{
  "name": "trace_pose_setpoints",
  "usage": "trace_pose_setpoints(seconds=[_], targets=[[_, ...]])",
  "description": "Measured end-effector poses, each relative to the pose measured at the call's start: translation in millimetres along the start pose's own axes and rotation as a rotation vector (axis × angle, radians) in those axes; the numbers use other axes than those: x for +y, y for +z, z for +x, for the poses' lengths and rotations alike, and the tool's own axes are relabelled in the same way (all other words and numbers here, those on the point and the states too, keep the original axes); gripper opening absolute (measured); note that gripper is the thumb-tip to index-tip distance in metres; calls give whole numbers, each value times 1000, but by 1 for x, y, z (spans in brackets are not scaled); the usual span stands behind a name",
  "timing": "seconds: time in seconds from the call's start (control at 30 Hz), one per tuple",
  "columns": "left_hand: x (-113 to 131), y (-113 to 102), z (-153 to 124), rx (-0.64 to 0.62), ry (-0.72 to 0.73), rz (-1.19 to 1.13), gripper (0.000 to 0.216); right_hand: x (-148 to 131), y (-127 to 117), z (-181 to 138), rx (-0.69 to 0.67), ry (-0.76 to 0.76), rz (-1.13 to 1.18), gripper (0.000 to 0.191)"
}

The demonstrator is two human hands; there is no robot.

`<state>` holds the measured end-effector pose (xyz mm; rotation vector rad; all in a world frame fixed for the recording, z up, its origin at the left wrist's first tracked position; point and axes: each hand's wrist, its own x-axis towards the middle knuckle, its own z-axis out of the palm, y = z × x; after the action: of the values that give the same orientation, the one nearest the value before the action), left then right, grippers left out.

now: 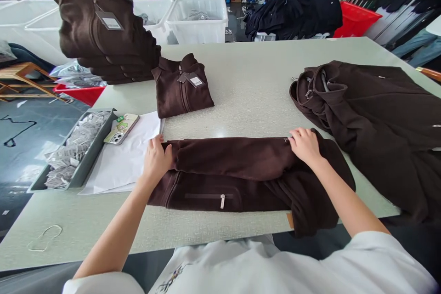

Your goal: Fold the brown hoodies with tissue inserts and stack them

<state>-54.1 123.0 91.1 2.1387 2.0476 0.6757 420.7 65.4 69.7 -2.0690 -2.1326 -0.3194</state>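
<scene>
The jacket (203,193) lies across the near middle of the table (248,82), partly folded, what looks like a sleeve (230,158) laid along it. The left hand (157,160) is at its left end, thumb apart from fingers; the right hand (306,146) bends over its far edge; whether either pinches it, I cannot tell. Far left, a stack (103,41) and a tagged jacket (179,94) look finished; at right, loose garments (379,110) lie unfolded.

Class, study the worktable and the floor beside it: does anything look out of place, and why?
Yes: a dark hanger-like frame lies on the floor at left rather than hanging, and a pale string loop lies loose on the table, attached to nothing.
</scene>
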Motion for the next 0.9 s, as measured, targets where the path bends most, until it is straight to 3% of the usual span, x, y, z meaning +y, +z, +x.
trace_pose_setpoints(seconds=[0.07, 0.17, 0.27, 0.33, 0.43, 0.53, 0.63, 0.7, 0.8, 0.9], targets=[[17, 1, -6, 57, 180, 19, 43, -26, -3, 0, 29, -110, 118, 38], [31, 23, -16, -65, 385, 115, 44, -57, 10, -4, -107, -251, 210, 45], [27, 53, -21, -222, 461, 234, 47, -62, 37, -8, -305, -223, 235, 50], [20, 65, -20, -247, 468, 267, 50, -58, 51, -7, -358, -168, 249, 52], [14, 69, -15, -248, 471, 278, 52, -56, 54, -5, -321, -134, 277, 51], [13, 68, -10, -255, 457, 285, 53, -56, 29, -17, -141, -84, 341, 47], [14, 70, -4, -281, 446, 286, 52, -47, -10, -56, 89, 71, 446, 40], [24, 70, 0, -299, 423, 293, 47, -37, -33, -96, 156, 229, 512, 35], [62, 65, 0, -247, 388, 297, 37, -30, -53, -166, 126, 530, 573, 33], [122, 58, -21, -269, 507, 108, 31, -42, -52, -223, -9, 784, 637, 38]])
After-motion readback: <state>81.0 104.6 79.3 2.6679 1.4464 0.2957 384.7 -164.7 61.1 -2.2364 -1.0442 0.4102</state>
